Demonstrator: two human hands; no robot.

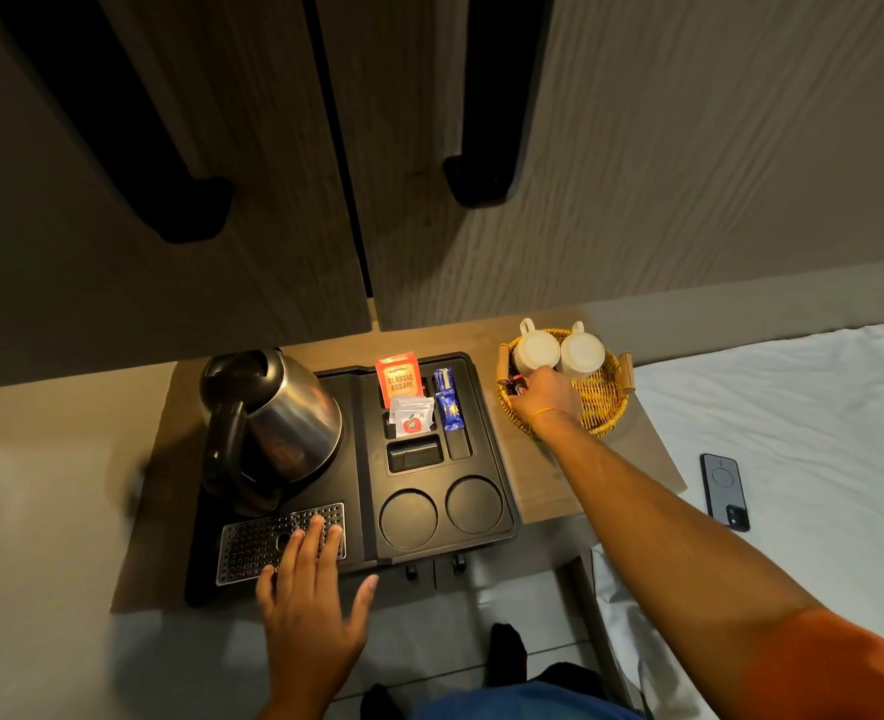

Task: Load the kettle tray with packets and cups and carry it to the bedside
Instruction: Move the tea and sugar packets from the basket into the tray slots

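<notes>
1. Your left hand (308, 589) lies flat with the fingers spread apart. The fingertips (317, 527) rest on the perforated metal drip grate (252, 545) at the near corner of the tray, and the thumb pokes out past the tray's front edge.
2. The kettle tray (486, 407) is matte black moulded plastic and sits on a wooden bedside shelf (543, 491), just beyond those fingertips. Two round cup recesses (439, 514) to the right of your fingers are bare.
3. A brushed steel kettle (283, 407) with a black handle stands on the tray, directly past the grate.
4. In the slots further back stand an orange "Classic Assam" packet (399, 379), a small white sachet (412, 415) with a red emblem, and a glossy blue stick packet (448, 400).
5. Your right hand (546, 397) reaches into a round woven wicker basket (603, 407) with wooden handles. The fingers curl downward around something small and dark red, though you cannot tell whether they have closed on it.
6. Two white ceramic cups (559, 351) sit mouth-down in the basket, just beyond your right knuckles.
7. A dark phone (724, 491) lies on the white sheet right of your forearm.
</notes>
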